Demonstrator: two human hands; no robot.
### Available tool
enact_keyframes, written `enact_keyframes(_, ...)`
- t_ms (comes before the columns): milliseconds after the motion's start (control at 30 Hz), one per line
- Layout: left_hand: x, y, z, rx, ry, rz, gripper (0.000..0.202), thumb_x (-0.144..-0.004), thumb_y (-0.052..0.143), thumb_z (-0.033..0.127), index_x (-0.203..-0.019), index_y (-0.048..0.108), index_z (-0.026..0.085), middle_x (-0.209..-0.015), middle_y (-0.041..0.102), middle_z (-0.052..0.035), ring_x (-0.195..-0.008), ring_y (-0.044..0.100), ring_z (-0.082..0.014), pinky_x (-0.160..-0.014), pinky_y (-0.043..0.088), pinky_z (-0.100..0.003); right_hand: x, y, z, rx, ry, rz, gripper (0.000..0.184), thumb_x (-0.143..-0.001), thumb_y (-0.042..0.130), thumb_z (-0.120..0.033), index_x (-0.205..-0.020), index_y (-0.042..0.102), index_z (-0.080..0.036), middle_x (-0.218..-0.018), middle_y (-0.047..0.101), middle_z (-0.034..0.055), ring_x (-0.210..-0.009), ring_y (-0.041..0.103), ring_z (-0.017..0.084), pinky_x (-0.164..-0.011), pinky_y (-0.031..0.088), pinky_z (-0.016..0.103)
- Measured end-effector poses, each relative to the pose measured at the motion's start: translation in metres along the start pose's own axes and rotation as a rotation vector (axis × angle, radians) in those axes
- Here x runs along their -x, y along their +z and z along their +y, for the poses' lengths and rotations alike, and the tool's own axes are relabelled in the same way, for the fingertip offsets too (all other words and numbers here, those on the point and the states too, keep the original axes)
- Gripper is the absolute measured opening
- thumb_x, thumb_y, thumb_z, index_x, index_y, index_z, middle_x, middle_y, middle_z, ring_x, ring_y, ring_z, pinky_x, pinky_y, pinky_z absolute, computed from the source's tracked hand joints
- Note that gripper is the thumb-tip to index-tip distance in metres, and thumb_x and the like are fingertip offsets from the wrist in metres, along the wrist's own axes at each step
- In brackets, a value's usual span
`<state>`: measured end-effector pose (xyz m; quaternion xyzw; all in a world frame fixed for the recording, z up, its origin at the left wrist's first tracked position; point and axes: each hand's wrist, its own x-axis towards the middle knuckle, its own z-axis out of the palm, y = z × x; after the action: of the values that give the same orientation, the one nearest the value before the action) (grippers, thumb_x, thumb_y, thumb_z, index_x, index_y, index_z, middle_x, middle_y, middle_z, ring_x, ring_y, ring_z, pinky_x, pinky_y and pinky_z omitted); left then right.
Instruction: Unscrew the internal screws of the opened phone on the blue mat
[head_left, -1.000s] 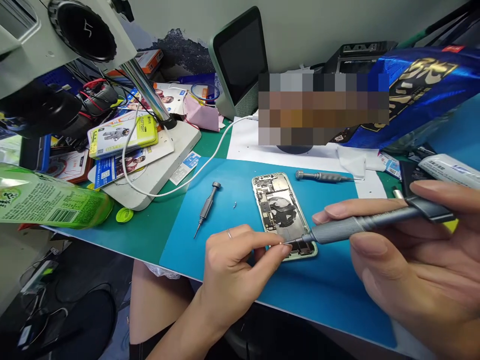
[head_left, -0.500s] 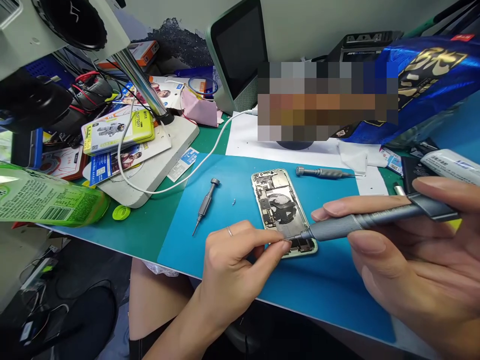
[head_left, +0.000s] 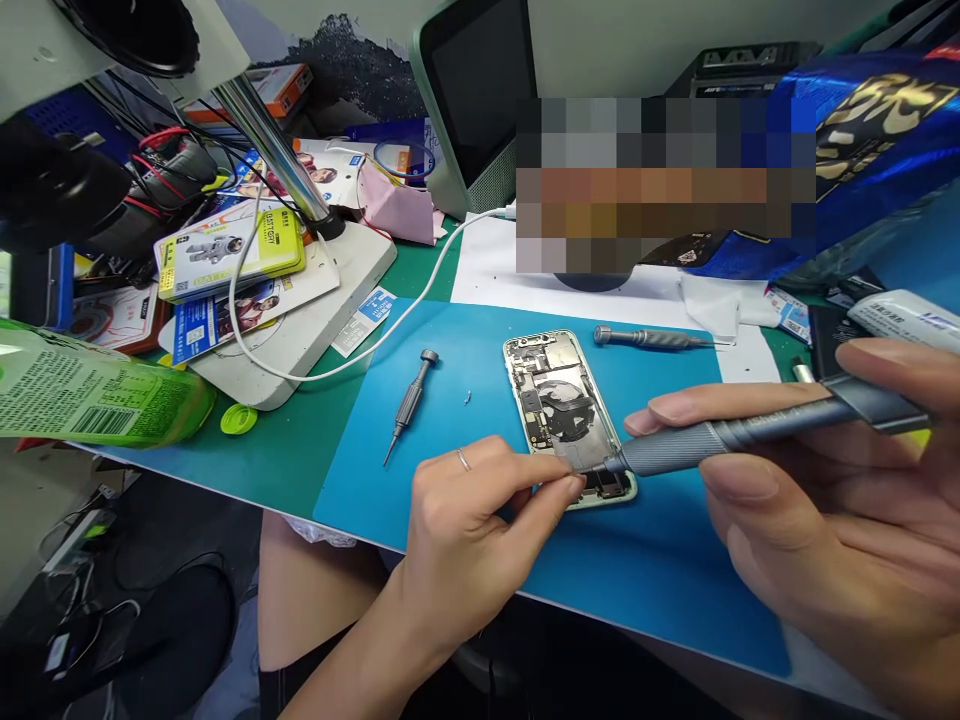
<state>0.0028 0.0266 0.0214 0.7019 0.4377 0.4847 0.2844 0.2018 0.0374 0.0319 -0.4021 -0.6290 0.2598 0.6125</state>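
My right hand (head_left: 832, 530) grips a grey screwdriver (head_left: 675, 450) near its rear end, with the handle slanting down to the left. At its tip, the thumb and forefinger of my left hand (head_left: 480, 540) are pinched together around the bit. Any small part between those fingertips is hidden. Beneath both lies an opened phone (head_left: 551, 370), its circuit board and a round black patch exposed. My left fingers cover part of its lower end. A tiny light piece (head_left: 467, 397) rests on the blue mat (head_left: 360, 410), left of the phone.
A second screwdriver (head_left: 411, 405) lies left of the phone, a third (head_left: 652, 339) behind it. A white cable (head_left: 352, 366) curves over the stand base (head_left: 262, 385). A green bottle (head_left: 105, 390) lies at left. A blue bag (head_left: 885, 150) fills the right rear.
The view has shifted slightly. Both hands keep nearly the same pose, with the screwdriver's tip still at the left fingertips over the phone.
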Motion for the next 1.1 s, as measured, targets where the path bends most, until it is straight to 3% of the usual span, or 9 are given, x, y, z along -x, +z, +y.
enact_keyframes(100,0.000,0.000,-0.001,-0.003,0.003,0.001,0.002,-0.089,0.075,0.017,-0.088,0.076,0.018,-0.065,0.067,0.0017,-0.053,0.056,-0.0081,-0.053,0.046,-0.020,0.000,-0.005,0.002,0.070,-0.066,-0.123,0.080,-0.077,0.071,-0.001,-0.143,0.051,-0.041,-0.106,0.071,-0.0015,-0.081,0.074,0.019,-0.060,0.067,0.030)
enact_keyframes(367,0.002,0.000,-0.003,-0.027,0.032,-0.017,0.004,-0.090,0.073,0.014,-0.091,0.075,0.017,-0.069,0.068,0.0018,-0.057,0.058,-0.0078,-0.053,0.044,-0.020,-0.002,-0.008,0.000,0.125,-0.099,-0.150,0.076,-0.080,0.070,-0.005,-0.146,0.049,-0.039,-0.107,0.070,0.0002,-0.079,0.074,0.019,-0.059,0.066,0.029)
enact_keyframes(533,0.002,0.000,-0.004,-0.024,0.017,-0.013,0.005,-0.089,0.074,0.013,-0.091,0.075,0.017,-0.067,0.066,0.0025,-0.056,0.057,-0.0076,-0.054,0.044,-0.020,-0.004,-0.006,-0.002,0.173,-0.049,-0.111,0.076,-0.080,0.072,-0.010,-0.145,0.050,-0.043,-0.111,0.066,0.0011,-0.074,0.073,0.017,-0.054,0.064,0.026)
enact_keyframes(733,0.002,0.000,-0.004,-0.023,0.026,-0.016,0.004,-0.089,0.074,0.013,-0.091,0.075,0.016,-0.067,0.066,0.0021,-0.056,0.056,-0.0075,-0.054,0.043,-0.020,-0.007,-0.008,-0.003,0.170,-0.078,-0.171,0.075,-0.082,0.071,-0.010,-0.147,0.048,-0.041,-0.113,0.068,0.0009,-0.082,0.074,0.017,-0.063,0.066,0.024)
enact_keyframes(900,0.001,0.000,-0.004,-0.028,0.036,-0.010,0.003,-0.089,0.074,0.013,-0.090,0.075,0.015,-0.067,0.065,0.0021,-0.056,0.056,-0.0071,-0.054,0.042,-0.020,-0.010,-0.009,-0.007,0.214,-0.075,-0.222,0.075,-0.085,0.069,-0.013,-0.149,0.043,-0.042,-0.109,0.070,0.0011,-0.075,0.073,0.015,-0.050,0.060,0.018)
enact_keyframes(1033,0.001,0.000,-0.004,-0.031,0.040,-0.003,0.003,-0.088,0.074,0.012,-0.089,0.075,0.015,-0.065,0.063,0.0025,-0.055,0.054,-0.0069,-0.053,0.041,-0.020,-0.006,-0.012,-0.007,0.204,-0.044,-0.220,0.079,-0.083,0.069,-0.008,-0.149,0.043,-0.043,-0.121,0.066,0.0038,-0.076,0.074,0.018,-0.041,0.055,0.021)
enact_keyframes(1100,0.000,0.001,-0.003,-0.032,0.025,0.004,0.003,-0.088,0.074,0.013,-0.088,0.075,0.016,-0.062,0.061,0.0031,-0.053,0.053,-0.0071,-0.053,0.042,-0.020,-0.003,-0.013,-0.006,0.193,-0.062,-0.229,0.080,-0.083,0.069,-0.007,-0.149,0.043,-0.043,-0.115,0.068,0.0033,-0.073,0.073,0.018,-0.041,0.056,0.022)
